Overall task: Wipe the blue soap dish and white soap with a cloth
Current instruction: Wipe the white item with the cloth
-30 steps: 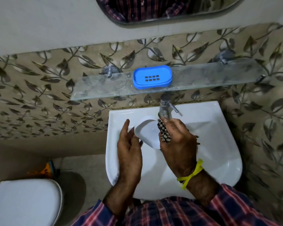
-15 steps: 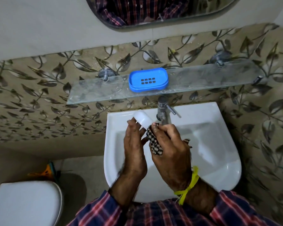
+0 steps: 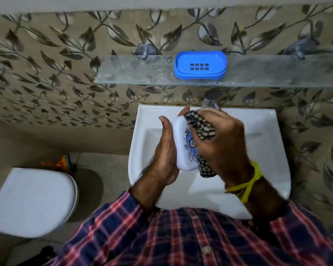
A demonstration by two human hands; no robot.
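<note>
The blue soap dish [image 3: 200,65] sits empty on the glass shelf [image 3: 135,72] above the sink. My left hand [image 3: 165,150] holds the white soap [image 3: 183,148], which has a blue printed mark on its face, over the basin. My right hand [image 3: 225,144] grips a black-and-white checked cloth [image 3: 200,125] and presses it against the soap's right side. Part of the cloth hangs below my right palm.
A white sink [image 3: 261,150] lies under my hands, with a metal tap [image 3: 210,101] at its back edge. A white toilet lid [image 3: 31,202] is at lower left, with an orange object [image 3: 60,163] behind it. Leaf-patterned tiles cover the wall.
The soap has turned in my left hand so its printed face shows. My right hand with the cloth has moved onto that face. The view has tilted down, and the mirror has left the frame.
</note>
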